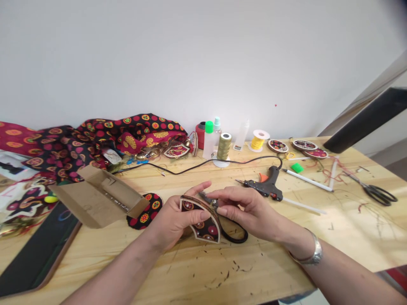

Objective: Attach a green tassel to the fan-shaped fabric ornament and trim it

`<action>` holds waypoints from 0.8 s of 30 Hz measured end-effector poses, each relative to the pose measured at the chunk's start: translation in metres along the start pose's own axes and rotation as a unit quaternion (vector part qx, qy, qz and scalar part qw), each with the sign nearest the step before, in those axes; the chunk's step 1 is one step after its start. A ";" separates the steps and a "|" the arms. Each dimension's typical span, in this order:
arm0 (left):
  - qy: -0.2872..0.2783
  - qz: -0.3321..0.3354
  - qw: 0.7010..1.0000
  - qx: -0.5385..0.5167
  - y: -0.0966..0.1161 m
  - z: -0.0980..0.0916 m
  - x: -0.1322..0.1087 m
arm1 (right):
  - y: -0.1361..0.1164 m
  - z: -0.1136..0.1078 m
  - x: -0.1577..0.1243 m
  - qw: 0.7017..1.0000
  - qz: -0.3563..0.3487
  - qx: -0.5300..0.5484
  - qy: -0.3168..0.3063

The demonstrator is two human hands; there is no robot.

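My left hand (182, 218) grips a curved fabric-covered piece (203, 226), dark with red motifs, small pearl-like beads and a pale border. The thumb presses on its face while the index finger points away. Close to the upper right edge of this piece is my right hand (243, 209), its thumb and fingers brought together. Whatever lies between those fingertips is too small to make out. A pair of scissors with black handles (237, 240) rests on the table behind both hands, partly covered by them. A round patterned fabric piece (149, 212) lies left of my left hand.
An open cardboard box (98, 199) and a dark phone-like slab (34, 254) are at left. Patterned cloth (127, 131) is heaped behind. A glue gun (267, 184), green thread spool (224, 147), yellow spool (258, 140) and more scissors (378, 194) lie beyond and right.
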State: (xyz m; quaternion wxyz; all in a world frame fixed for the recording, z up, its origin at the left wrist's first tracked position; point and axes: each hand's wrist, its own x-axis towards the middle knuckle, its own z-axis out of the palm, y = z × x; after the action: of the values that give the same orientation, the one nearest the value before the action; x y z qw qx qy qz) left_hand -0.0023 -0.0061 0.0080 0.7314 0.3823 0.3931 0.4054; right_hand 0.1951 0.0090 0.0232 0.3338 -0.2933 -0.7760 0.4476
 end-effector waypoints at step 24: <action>0.017 -0.008 0.999 0.026 -0.002 0.000 0.001 | -0.003 0.000 0.001 0.997 0.020 -0.069 0.021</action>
State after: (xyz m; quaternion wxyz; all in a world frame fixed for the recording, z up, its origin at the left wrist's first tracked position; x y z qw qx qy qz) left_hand -0.0018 -0.0057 0.0061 0.7179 0.3909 0.4189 0.3955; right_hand 0.1939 0.0084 0.0260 0.3197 -0.3402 -0.7920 0.3933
